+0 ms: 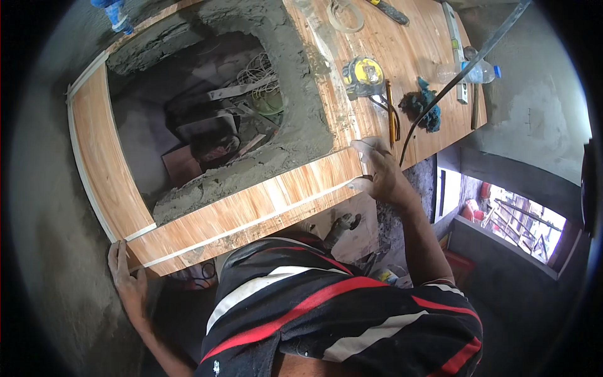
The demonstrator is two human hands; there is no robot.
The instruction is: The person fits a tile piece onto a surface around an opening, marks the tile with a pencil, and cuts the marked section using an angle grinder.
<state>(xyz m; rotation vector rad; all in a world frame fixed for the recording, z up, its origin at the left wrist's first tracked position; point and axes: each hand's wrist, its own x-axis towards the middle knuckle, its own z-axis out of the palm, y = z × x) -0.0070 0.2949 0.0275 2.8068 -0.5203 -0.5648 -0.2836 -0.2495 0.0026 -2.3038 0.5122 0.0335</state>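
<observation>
A long wood-grain tile strip [257, 204] with a pale line along it lies across the front of a rectangular opening. My right hand [383, 173] grips its right end, fingers over the top and thumb at the near edge. At the strip's left end, by the wall, my left hand [129, 279] holds the corner between fingers and thumb. A second wood-grain tile [103, 147] with white edging runs along the opening's left side and meets the strip near my left hand. Rough wet grey mortar [308, 116] borders the opening at the back, right and front.
Through the opening show rubble and a tangled cord [254, 69]. On the wood-grain surface to the right lie a tape measure [366, 76], pencils [391, 113], a blue-green rag [427, 107], a plastic bottle [480, 72] and a spirit level [453, 31]. A dark rod [465, 69] crosses above them.
</observation>
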